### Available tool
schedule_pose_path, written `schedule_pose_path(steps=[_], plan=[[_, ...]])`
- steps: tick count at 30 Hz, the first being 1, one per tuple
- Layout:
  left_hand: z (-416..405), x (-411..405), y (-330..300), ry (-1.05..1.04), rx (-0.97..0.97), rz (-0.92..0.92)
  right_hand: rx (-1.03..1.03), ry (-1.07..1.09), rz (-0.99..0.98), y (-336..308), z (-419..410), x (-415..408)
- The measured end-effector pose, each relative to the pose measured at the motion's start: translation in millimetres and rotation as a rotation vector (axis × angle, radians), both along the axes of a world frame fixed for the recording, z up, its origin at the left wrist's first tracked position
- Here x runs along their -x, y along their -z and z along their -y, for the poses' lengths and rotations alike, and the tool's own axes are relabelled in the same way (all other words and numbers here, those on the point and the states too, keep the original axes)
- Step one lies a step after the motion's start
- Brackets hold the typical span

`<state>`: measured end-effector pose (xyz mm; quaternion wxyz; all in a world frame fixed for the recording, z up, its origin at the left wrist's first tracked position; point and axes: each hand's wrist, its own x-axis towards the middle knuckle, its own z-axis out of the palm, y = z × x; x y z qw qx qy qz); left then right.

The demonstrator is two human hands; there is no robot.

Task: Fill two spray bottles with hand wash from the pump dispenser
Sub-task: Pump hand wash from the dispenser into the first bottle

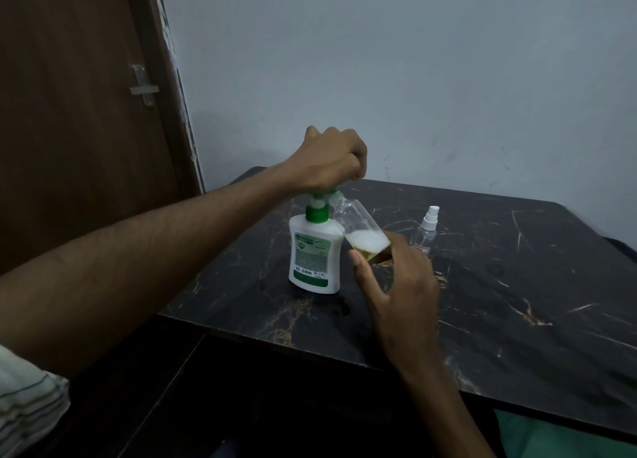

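A white pump dispenser [314, 254] with a green collar and label stands on the black marble table [517, 285]. My left hand [327, 161] is closed over its green pump head from above. My right hand [396, 285] holds a small clear bottle [358, 230] by its base, tilted with its open neck against the pump spout. Yellowish liquid topped with white foam sits in the bottle's lower end. A second clear spray bottle [426, 232] with a white spray cap stands upright on the table to the right, apart from both hands.
A brown door [86, 113] with a metal latch is on the left, a pale wall behind the table. The table's near edge runs diagonally below my right forearm. Green cloth [568, 437] shows at the bottom right.
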<state>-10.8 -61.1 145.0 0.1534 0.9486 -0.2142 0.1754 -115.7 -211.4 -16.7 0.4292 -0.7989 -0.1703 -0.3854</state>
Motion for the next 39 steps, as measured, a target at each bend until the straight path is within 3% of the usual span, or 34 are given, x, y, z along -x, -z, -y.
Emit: schedule_pose_path(steps=[39], plan=[[1.6,-2.3,5.7,0.002,0.003,-0.082,0.004,-0.009,-0.03,-2.5,-3.3,2.0]])
